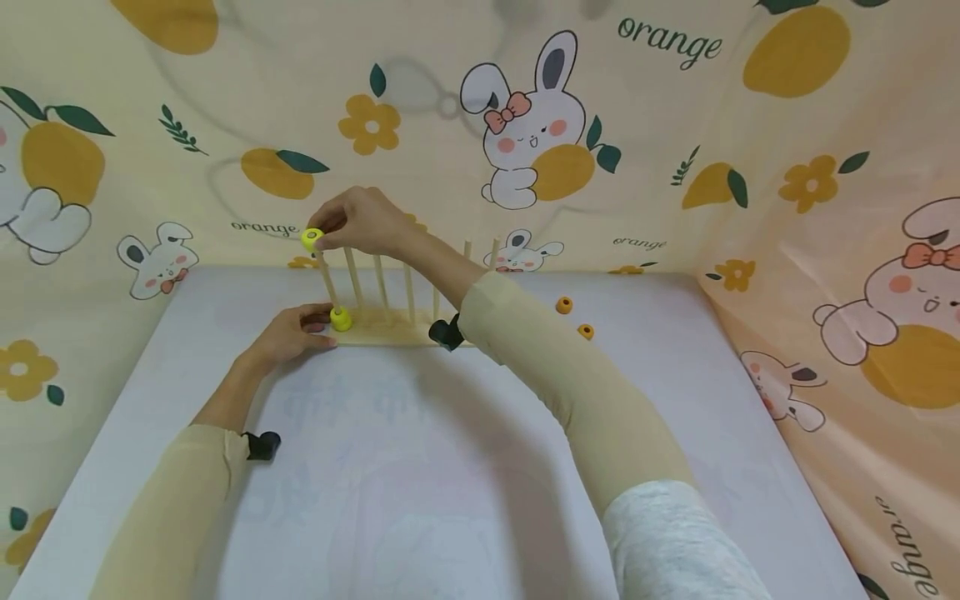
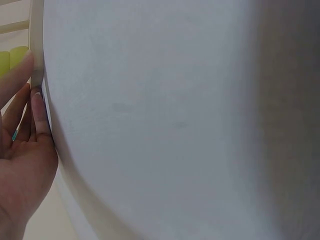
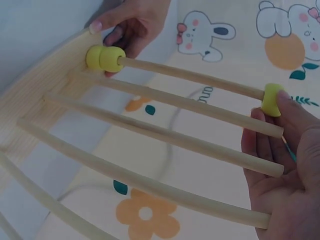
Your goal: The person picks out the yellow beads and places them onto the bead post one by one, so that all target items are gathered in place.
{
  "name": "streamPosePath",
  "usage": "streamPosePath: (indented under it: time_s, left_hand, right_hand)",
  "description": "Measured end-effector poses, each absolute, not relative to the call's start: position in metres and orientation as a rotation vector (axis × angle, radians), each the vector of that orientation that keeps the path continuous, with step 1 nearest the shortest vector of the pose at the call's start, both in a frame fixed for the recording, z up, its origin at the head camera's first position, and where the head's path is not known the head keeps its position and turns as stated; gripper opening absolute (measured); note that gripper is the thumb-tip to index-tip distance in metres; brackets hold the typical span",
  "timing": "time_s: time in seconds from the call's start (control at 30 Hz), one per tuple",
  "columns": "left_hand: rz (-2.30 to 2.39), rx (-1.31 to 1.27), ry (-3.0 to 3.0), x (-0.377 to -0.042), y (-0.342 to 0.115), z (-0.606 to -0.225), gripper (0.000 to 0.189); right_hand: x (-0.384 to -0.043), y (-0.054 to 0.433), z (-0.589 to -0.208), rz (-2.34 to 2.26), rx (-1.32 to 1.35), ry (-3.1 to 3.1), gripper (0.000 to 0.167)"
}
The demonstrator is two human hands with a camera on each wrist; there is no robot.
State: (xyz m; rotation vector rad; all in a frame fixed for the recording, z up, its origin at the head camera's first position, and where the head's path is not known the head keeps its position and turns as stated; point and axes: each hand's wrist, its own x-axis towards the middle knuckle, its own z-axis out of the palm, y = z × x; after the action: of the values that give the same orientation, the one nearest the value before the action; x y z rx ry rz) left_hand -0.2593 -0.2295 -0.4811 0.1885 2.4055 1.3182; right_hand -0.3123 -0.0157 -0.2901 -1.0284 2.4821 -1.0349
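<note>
A wooden rack with a long flat base (image 1: 378, 335) and a row of upright pegs (image 3: 190, 102) stands at the back of the table. At its left end, my left hand (image 1: 288, 337) holds the base, thumb in front and fingers behind. My right hand (image 1: 367, 221) pinches a yellow bead (image 3: 271, 100) between thumb and fingers at the top of the leftmost peg; in the right wrist view the peg's tip meets the bead. Two yellow beads (image 3: 105, 58) sit stacked at the foot of that peg. My right forearm hides part of the rack in the head view.
Two orange beads (image 1: 564, 305) lie on the white tabletop (image 1: 420, 467) to the right of the rack. A patterned cloth (image 1: 420, 50) with rabbits and oranges hangs behind and at the sides. A black wrist camera (image 1: 264, 446) is strapped to each sleeve.
</note>
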Motion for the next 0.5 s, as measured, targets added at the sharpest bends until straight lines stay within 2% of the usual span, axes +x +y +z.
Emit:
streamPosePath:
  time_s: [0.5]
  left_hand:
    - [1.335,0.169,2.413,-0.2645,-0.2304,-0.4858,0.080]
  right_hand:
    - [-0.3156,-0.0091,-0.2854,-1.132,-1.004,2.485,0.027]
